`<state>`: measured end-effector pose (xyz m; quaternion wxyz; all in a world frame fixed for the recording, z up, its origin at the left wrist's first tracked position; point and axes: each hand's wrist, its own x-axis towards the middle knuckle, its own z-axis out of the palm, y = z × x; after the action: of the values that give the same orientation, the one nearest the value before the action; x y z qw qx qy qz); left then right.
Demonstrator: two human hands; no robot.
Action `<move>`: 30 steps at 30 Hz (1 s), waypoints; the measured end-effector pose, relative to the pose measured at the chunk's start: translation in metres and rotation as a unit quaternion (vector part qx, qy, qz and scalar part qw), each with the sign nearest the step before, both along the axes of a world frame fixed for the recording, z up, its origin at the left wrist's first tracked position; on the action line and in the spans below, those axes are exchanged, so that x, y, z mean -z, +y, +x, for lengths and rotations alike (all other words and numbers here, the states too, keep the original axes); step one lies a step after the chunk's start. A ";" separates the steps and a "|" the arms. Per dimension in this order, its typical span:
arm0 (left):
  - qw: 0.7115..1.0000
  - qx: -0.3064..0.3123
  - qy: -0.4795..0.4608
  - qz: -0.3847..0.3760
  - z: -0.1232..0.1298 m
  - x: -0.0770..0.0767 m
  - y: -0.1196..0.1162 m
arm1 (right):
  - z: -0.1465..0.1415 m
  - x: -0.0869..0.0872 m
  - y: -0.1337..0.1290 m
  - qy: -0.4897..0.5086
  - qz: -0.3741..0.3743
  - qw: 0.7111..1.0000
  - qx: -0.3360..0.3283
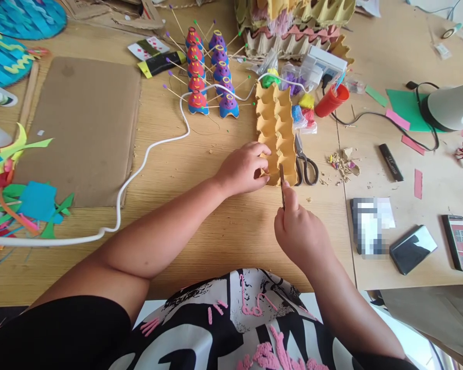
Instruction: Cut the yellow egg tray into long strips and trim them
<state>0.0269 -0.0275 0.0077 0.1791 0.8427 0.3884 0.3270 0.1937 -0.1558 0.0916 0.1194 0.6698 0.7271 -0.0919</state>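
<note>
A yellow-orange egg carton strip, two cups wide, lies lengthwise in front of me on the wooden table. My left hand grips its left edge near the close end, fingers curled over the cups. In my right hand is a knife, its handle wrapped by the fingers. The dark narrow blade points away from me and lies along the ridge between the two rows at the carton's near end. How deep the blade sits is hidden. Beside the carton's right edge, black-handled scissors lie on the table.
Behind, painted red carton figures and purple ones stand in two rows with pins sticking out. A white cable crosses the table. Cardboard and paper scraps lie left; a red cup and phone are right.
</note>
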 end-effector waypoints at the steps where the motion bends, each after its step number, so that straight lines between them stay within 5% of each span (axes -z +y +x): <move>1: 1.000 0.000 0.000 -0.002 0.000 0.000 0.000 | 0.001 0.000 -0.002 0.004 -0.003 1.000 -0.002; 23: 1.000 0.016 -0.004 0.025 -0.001 0.004 0.003 | -0.003 -0.003 0.002 -0.013 0.005 1.000 -0.008; 30: 0.999 -0.043 0.009 0.030 -0.002 0.003 -0.001 | -0.001 -0.003 -0.003 -0.002 0.006 1.000 0.001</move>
<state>0.0254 -0.0290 0.0047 0.1356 0.8331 0.4159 0.3385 0.1932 -0.1591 0.0950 0.1168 0.6711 0.7270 -0.0865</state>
